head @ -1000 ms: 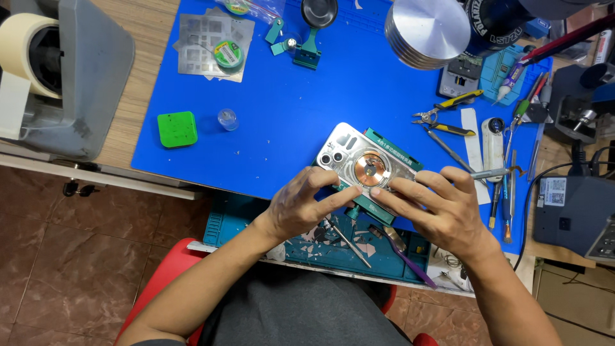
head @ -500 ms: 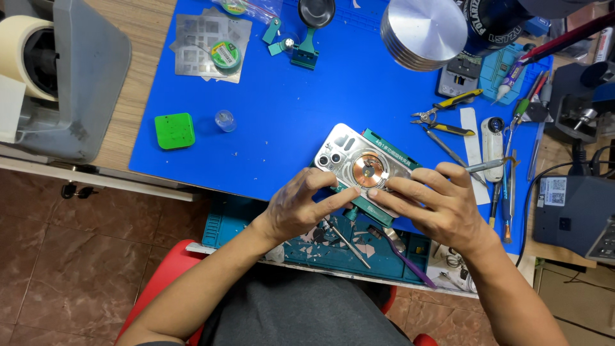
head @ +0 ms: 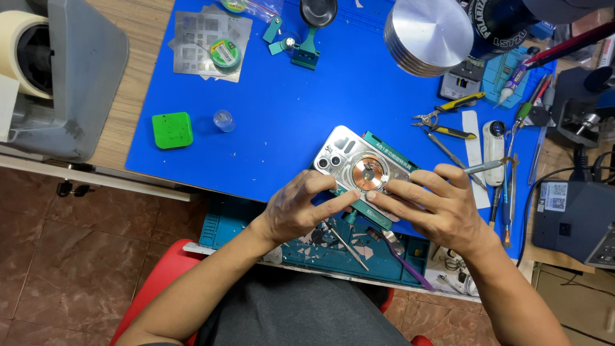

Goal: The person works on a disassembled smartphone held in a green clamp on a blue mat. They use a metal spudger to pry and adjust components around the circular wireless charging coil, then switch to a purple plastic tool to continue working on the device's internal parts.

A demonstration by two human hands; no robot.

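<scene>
1. Both hands grip one thing: my left hand (head: 300,208) pinches the near left edge of the silver phone back housing with its round copper coil (head: 360,172), thumb and fingertips closed on the rim, and my right hand (head: 442,208) lays its fingers flat across the near right end, pressing down rather than clenching.
2. That housing lies face down, tilted on a diagonal, on top of a green rectangular holding fixture (head: 384,192), which sits near the front edge of the blue silicone work mat (head: 269,102) on the wooden tabletop (head: 138,83). Its camera rings point away from me, to the upper left.
3. To do this well, I judge that I should keep the pressure even on both sides so the thin shell does not flex or slide off the fixture.
4. I keep my fingertips off the coil in the middle; from here they seem to sit just beside it, though whether one touches it I cannot tell.
5. I mind the loose tools: a purple-handled tool (head: 402,257) and a thin metal pick (head: 346,242) lie in the teal parts tray (head: 224,227) just under my wrists, and the yellow-handled pliers (head: 442,115) and tweezers rest to the right, near enough to snag a sleeve or elbow.
6. A slow, steady grip seems wiser than force here.
</scene>
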